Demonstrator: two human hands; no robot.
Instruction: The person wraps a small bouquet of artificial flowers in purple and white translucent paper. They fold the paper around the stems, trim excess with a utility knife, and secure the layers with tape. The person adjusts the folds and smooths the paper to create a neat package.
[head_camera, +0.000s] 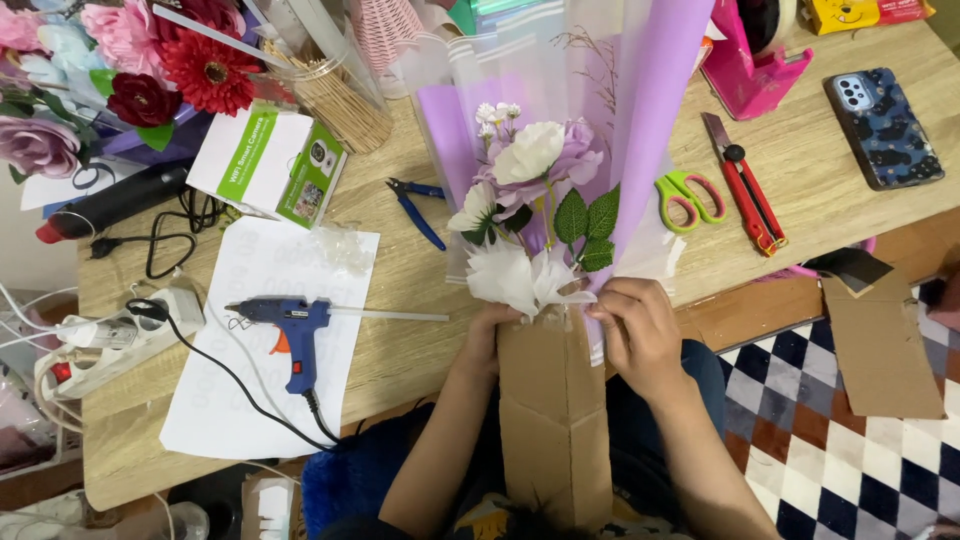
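Both hands, left hand (487, 338), right hand (637, 335), fingers curled, pinching cardboard sleeve (553, 400)

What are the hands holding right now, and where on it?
Both hands, left hand and right hand, grip the flower bouquet at its base, where the white wrapping meets the cardboard sleeve.

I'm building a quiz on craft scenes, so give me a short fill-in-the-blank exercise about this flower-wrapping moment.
1. Both hands, left hand and right hand, grip the top of a folded brown ____ sleeve.
2. The bouquet is wrapped in sheets of ____ paper.
3. The blue glue gun lies on a sheet of ____ paper.
4. The scissors beside the red utility knife have ____ handles.

Missing words: cardboard; purple; white; green
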